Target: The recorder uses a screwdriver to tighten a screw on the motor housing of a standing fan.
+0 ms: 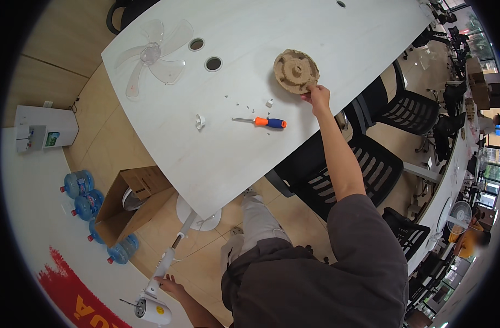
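Observation:
My right hand (317, 98) pinches the near edge of a round, brown moulded-pulp packing piece (297, 71) over the white table. At the lower left, my left hand (170, 285) grips the white stand of a fan (161, 266), just above its motor housing (153, 311); the fingers are partly hidden. The tilted pole runs to a round white base (209, 218) on the floor, partly under the table corner. On the tabletop lie an orange-and-blue screwdriver (269, 122), a white plastic fitting (200, 121), a small white cap (269, 103), several tiny screws and a clear fan blade (150, 53).
An open cardboard box (130, 208) stands on the floor left of the table (195, 169), beside several blue water bottles (89, 204). A water dispenser (46, 128) is by the wall. Black mesh chairs (348, 175) line the right edge. A person (468, 243) is at the far right.

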